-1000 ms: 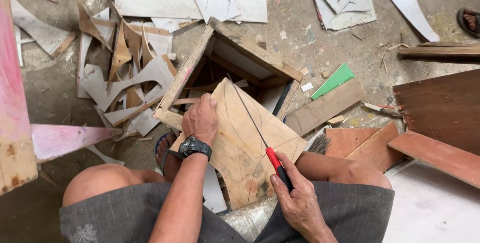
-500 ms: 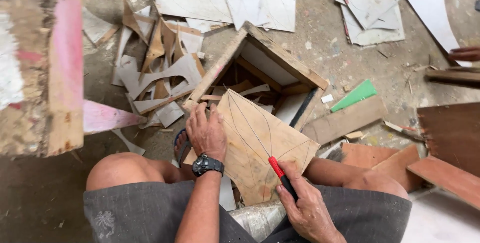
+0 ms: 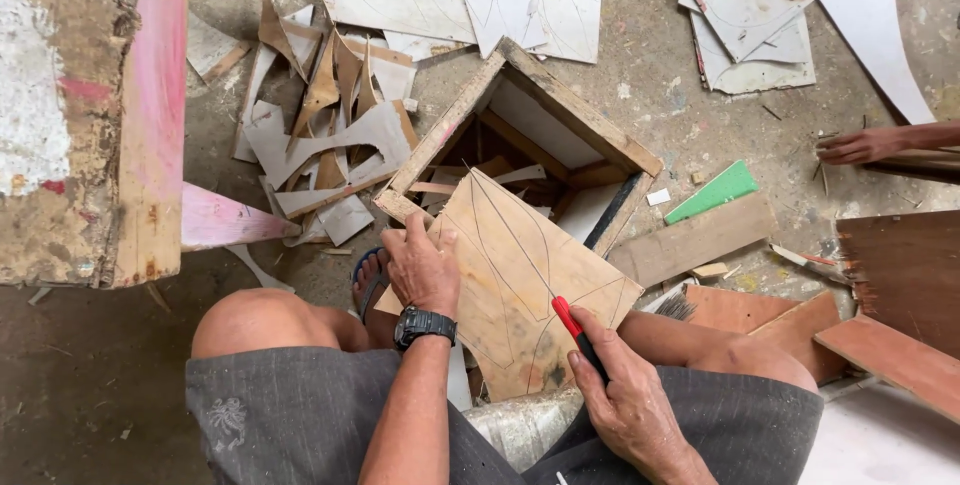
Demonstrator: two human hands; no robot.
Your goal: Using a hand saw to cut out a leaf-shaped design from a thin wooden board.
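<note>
Plywood panel (image 3: 520, 275), tan, roughly square, turned diamond-wise, resting tilted across the person's lap and against the wooden box frame (image 3: 560, 115) beyond the hands. Face is scuffed, darker stains near its lower edge, thin dark pencil lines drawn on it: long curved leaf-like outlines that meet in a point near the panel's top corner, plus a straighter line running toward the right edge.

Left hand (image 3: 422, 267) lies flat on the panel's left edge, fingers spread a little and curled over the rim, pressing it down; black wristwatch (image 3: 424, 325) on that wrist. Right hand (image 3: 630, 395) is closed around a red-handled cutter (image 3: 578, 335), thumb along the handle, the tool's tip touching the panel on one of the drawn lines, just ahead of the knuckles.

Panel sits between both hands, its upper corner far side of the left hand, its lower corner hidden near the right wrist. Grey shorts (image 3: 290, 415) under both forearms. A sandalled foot (image 3: 368, 280) shows just left of the left hand.

Beyond the left hand: heap of thin offcuts (image 3: 330, 135), white and brown, curved cut-outs. Right of the right hand: green scrap (image 3: 712, 193), plain plank (image 3: 690, 240), reddish boards (image 3: 900, 275). Another person's foot (image 3: 865, 145) at far right. Concrete floor (image 3: 90, 375), dusty.
</note>
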